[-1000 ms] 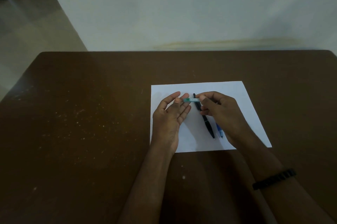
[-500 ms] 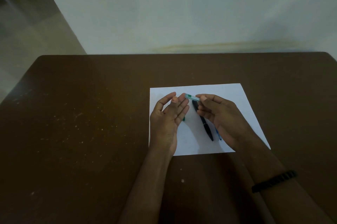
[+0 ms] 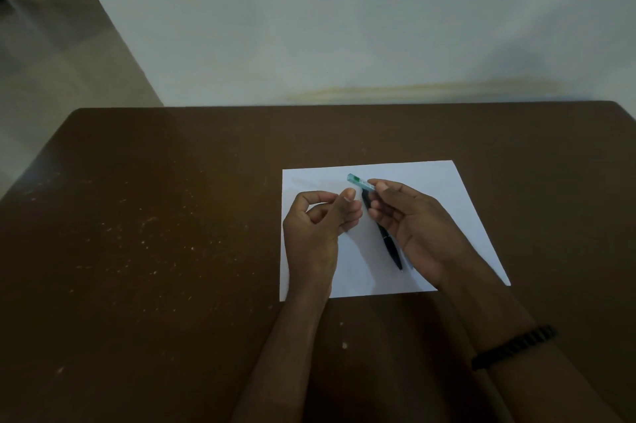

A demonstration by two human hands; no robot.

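Head view shows your right hand [image 3: 413, 226] with its grip pinched narrow on the green pen [image 3: 358, 180]. You hold the pen above the white sheet [image 3: 447, 188] near centre frame, its long axis running from the free end at upper left down into your fingertips at lower right. Your left hand [image 3: 316, 226] sits just lower left of that free end with fingers curled, and I cannot tell whether that grip holds anything; a black pen [image 3: 390, 243] lies on the sheet under your right hand.

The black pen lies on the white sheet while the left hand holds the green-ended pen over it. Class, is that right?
No. The head view shows the right hand pinching the green-ended pen, not the left hand. The black pen does lie on the white sheet.
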